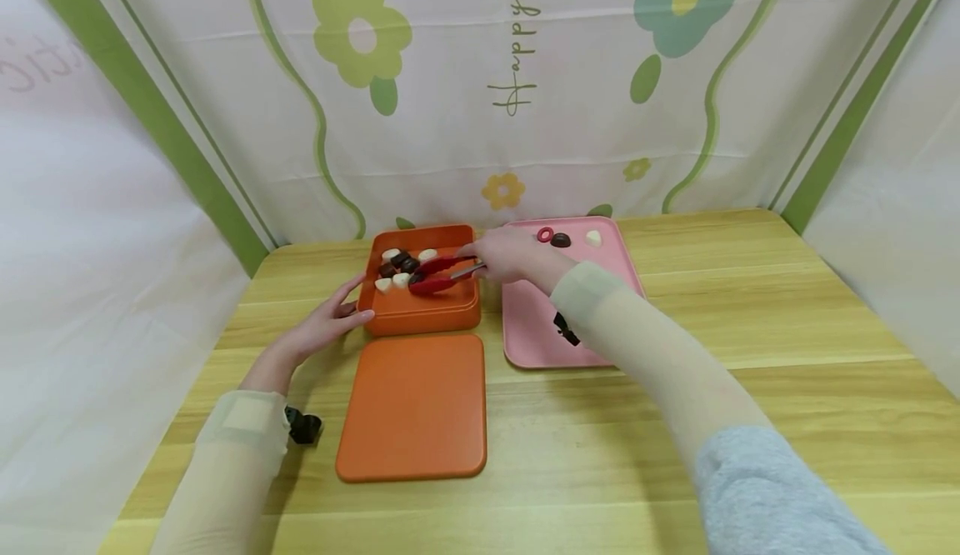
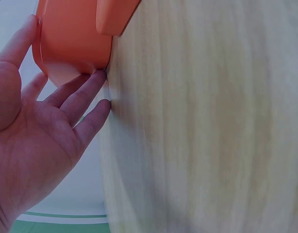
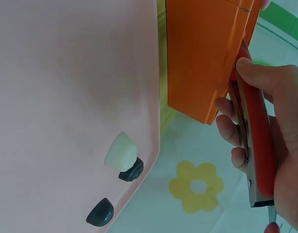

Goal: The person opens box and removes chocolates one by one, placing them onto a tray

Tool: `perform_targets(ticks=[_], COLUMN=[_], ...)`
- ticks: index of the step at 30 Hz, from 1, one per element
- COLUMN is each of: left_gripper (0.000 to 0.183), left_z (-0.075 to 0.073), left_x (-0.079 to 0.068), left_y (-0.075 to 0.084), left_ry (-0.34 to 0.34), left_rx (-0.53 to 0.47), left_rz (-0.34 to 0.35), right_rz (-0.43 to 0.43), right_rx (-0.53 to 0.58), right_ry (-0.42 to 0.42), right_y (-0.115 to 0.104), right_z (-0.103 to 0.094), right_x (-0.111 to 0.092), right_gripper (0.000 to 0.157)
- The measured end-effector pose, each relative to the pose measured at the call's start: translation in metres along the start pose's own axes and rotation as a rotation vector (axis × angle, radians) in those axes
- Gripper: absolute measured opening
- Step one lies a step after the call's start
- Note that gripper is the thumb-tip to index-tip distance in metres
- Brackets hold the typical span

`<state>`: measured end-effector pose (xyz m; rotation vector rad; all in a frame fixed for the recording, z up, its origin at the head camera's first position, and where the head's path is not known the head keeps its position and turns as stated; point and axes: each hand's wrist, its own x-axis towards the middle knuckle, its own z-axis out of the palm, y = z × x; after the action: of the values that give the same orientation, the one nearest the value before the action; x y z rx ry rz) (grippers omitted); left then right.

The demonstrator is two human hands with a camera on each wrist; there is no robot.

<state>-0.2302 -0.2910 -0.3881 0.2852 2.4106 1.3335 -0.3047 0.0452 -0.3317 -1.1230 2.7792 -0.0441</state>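
Note:
My right hand [image 1: 512, 255] grips red-and-metal tongs [image 3: 255, 131], fingers and thumb wrapped round the handles. The red arms of the tongs reach left into an orange box [image 1: 423, 324], their tips right at a dark chocolate-like piece [image 1: 415, 278]. Several white and dark pieces lie in the box's left half. My left hand [image 1: 326, 322] rests against the box's left front corner. In the left wrist view, its fingers [image 2: 85, 97] are extended along the orange wall near the table, the thumb up by the rim.
Right of the box, a pink tray [image 1: 536, 322] carries a dark piece [image 1: 560, 240] and a white piece [image 1: 594, 238] at its far end. An orange lid [image 1: 412, 409] lies flat in front of the box. A printed curtain [image 1: 450, 138] hangs behind the wooden table.

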Motion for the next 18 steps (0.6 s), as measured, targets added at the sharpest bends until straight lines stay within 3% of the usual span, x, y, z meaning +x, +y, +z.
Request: perform_targets(ticks=[18], left_gripper=[0.08], left_z=[0.003], left_x=[-0.002], left_y=[0.005], left_ry=[0.0], left_rx=[0.013], left_rz=[-0.013], right_rz=[-0.117], right_rx=[0.029], right_ry=[0.223], right_y=[0.02], right_z=[-0.021], right_x=[-0.051], right_gripper=[0.048])
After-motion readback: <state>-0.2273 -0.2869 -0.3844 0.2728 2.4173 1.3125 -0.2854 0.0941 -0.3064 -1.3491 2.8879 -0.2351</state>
